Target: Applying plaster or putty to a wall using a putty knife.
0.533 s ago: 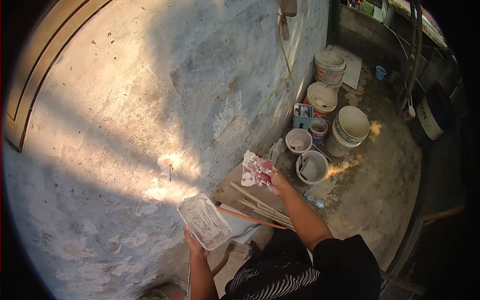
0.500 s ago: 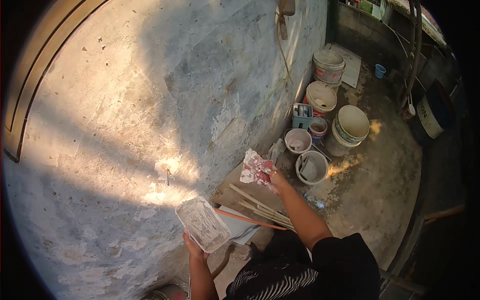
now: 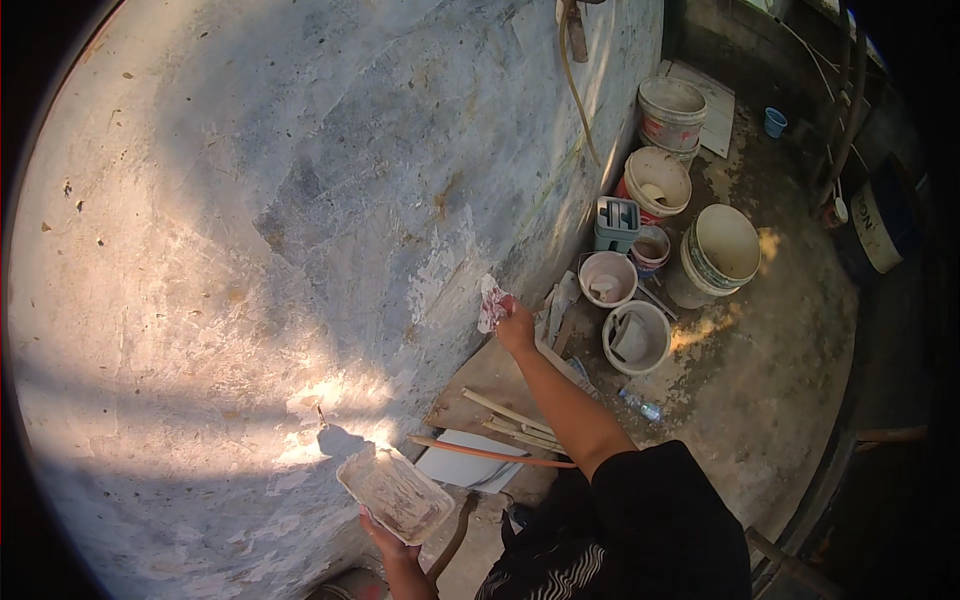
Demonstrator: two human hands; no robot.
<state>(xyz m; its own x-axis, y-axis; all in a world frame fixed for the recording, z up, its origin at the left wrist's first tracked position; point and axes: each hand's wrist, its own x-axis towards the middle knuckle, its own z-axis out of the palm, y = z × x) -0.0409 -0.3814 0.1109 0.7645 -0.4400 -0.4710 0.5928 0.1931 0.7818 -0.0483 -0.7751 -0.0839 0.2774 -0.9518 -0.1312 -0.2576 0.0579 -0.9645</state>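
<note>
My left hand (image 3: 388,540) grips a shallow rectangular tray (image 3: 432,515), its inside smeared with whitish paste, held tilted close to the wall. Farther off, my outstretched right hand (image 3: 516,328) is closed around a flat scraper (image 3: 490,304) coated in white paste with reddish patches. The scraper is seen nearly edge-on beside the patchy grey-white wall (image 3: 350,200); whether it touches the wall I cannot tell. A small object (image 3: 321,416) sticks out of the wall above the tray, in a bright patch of light.
Several paste-stained buckets (image 3: 725,248) stand along the wall's foot at the right, with a blue-green caddy (image 3: 617,222) among them. Thin sticks (image 3: 510,408), an orange rod (image 3: 490,451) and a white sheet (image 3: 465,465) lie below my right arm. A plastic bottle (image 3: 641,404) lies on the floor.
My right hand has moved toward the wall and turned the scraper from face-on to nearly edge-on. The tray has shifted slightly left and down. The whole view has swung a little.
</note>
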